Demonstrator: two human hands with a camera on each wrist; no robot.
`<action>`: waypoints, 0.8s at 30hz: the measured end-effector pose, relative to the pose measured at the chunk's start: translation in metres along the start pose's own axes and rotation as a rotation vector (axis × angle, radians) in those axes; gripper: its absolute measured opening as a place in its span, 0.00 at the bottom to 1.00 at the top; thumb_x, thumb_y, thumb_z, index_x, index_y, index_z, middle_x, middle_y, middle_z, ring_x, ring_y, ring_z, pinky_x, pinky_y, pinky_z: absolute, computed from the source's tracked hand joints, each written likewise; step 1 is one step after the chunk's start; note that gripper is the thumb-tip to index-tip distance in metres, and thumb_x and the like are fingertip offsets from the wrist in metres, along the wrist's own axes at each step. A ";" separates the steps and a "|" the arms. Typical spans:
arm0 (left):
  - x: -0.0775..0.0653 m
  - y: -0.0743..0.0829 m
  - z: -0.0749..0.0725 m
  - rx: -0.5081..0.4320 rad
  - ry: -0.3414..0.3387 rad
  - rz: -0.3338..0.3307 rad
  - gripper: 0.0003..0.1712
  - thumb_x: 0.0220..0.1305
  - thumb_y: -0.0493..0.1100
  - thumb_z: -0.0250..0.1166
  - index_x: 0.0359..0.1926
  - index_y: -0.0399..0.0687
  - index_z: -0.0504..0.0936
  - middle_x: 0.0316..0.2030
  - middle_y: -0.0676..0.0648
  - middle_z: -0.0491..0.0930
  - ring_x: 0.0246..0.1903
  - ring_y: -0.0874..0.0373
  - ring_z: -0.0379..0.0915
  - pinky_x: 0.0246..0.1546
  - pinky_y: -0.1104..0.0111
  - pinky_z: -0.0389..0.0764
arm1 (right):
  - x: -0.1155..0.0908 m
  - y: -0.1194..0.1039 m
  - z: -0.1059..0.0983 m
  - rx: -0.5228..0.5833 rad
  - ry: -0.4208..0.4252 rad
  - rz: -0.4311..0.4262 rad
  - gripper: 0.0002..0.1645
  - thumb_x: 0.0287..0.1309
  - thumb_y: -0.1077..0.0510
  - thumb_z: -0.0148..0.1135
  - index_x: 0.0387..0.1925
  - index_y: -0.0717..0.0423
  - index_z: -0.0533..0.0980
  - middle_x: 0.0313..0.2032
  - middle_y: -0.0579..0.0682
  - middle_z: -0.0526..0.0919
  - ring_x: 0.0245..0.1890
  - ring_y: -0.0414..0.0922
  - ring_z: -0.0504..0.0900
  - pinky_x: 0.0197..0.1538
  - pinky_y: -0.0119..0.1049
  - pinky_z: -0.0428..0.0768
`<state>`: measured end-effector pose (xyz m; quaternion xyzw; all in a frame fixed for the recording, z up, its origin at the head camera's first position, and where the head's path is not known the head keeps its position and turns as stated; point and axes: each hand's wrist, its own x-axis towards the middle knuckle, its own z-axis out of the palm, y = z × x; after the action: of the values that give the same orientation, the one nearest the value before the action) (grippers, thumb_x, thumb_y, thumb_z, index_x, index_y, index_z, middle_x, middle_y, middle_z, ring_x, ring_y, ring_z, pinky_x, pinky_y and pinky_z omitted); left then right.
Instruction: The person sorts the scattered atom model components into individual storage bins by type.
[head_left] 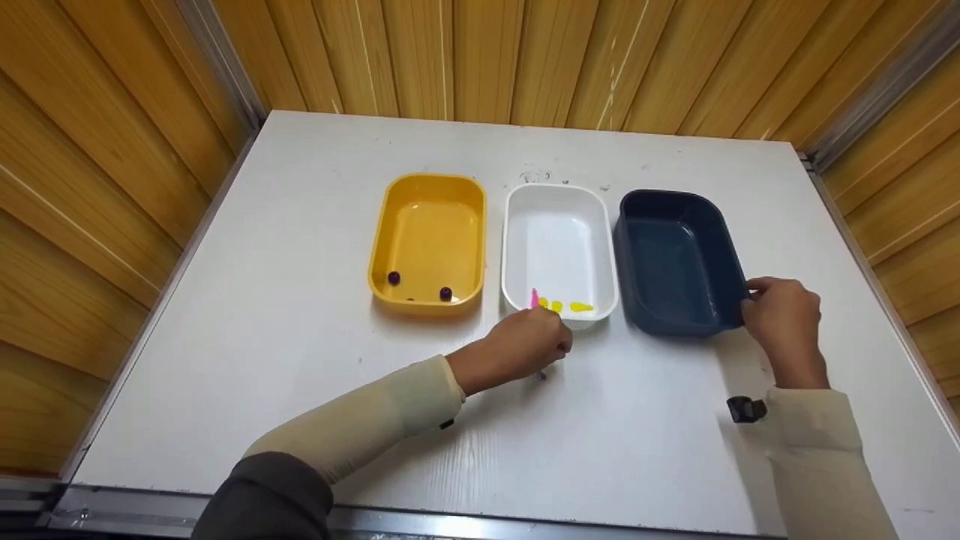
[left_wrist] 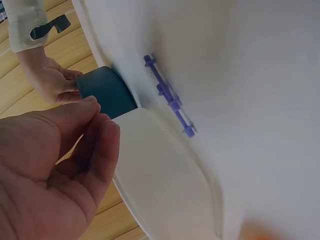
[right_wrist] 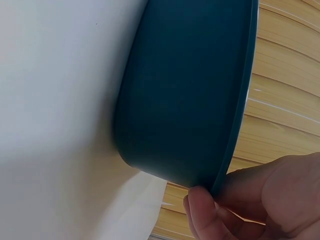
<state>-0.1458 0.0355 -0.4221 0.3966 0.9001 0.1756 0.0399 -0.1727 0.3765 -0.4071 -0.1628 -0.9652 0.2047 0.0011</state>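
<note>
In the head view my left hand [head_left: 521, 341] is over the near rim of the white container [head_left: 559, 187]. Its fingers are curled toward the thumb in the left wrist view, and nothing shows between the tips. Below it on the table lies a thin purple stick with knobs [left_wrist: 170, 97], mostly hidden by the hand from above. A pink piece [head_left: 534, 298] and several small yellow pieces [head_left: 581, 307] lie at the white container's near end. My right hand [head_left: 784, 322] pinches the dark blue container [right_wrist: 180, 100] at its near right corner, thumb and fingers on the rim.
Left of the white container stands a yellow container [head_left: 427, 306] with small dark purple beads [head_left: 445, 293] at its near end. All three containers stand side by side on the white table [head_left: 262, 337]. Wood-panelled walls [head_left: 480, 60] enclose the back and sides.
</note>
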 end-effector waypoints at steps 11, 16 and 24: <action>-0.016 -0.015 0.009 0.103 -0.078 -0.110 0.05 0.57 0.39 0.67 0.33 0.53 0.89 0.30 0.54 0.87 0.31 0.61 0.80 0.30 0.71 0.81 | 0.001 0.002 -0.002 0.011 -0.023 0.009 0.24 0.59 0.63 0.51 0.55 0.71 0.73 0.47 0.72 0.80 0.44 0.64 0.78 0.32 0.39 0.71; -0.020 -0.018 0.012 0.173 -0.077 -0.086 0.09 0.59 0.36 0.63 0.30 0.53 0.88 0.27 0.52 0.85 0.28 0.60 0.78 0.26 0.70 0.80 | 0.000 0.001 -0.001 0.001 0.003 -0.002 0.23 0.58 0.63 0.50 0.54 0.70 0.74 0.45 0.71 0.81 0.45 0.64 0.78 0.32 0.39 0.71; -0.023 -0.019 0.017 0.239 -0.075 -0.049 0.10 0.59 0.34 0.61 0.32 0.52 0.87 0.29 0.51 0.85 0.32 0.58 0.80 0.32 0.69 0.82 | 0.001 0.001 0.000 0.004 0.007 0.000 0.23 0.58 0.63 0.51 0.54 0.71 0.75 0.45 0.71 0.81 0.44 0.64 0.78 0.31 0.38 0.70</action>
<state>-0.1398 0.0120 -0.4463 0.3825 0.9220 0.0511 0.0301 -0.1731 0.3776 -0.4075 -0.1637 -0.9647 0.2062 0.0048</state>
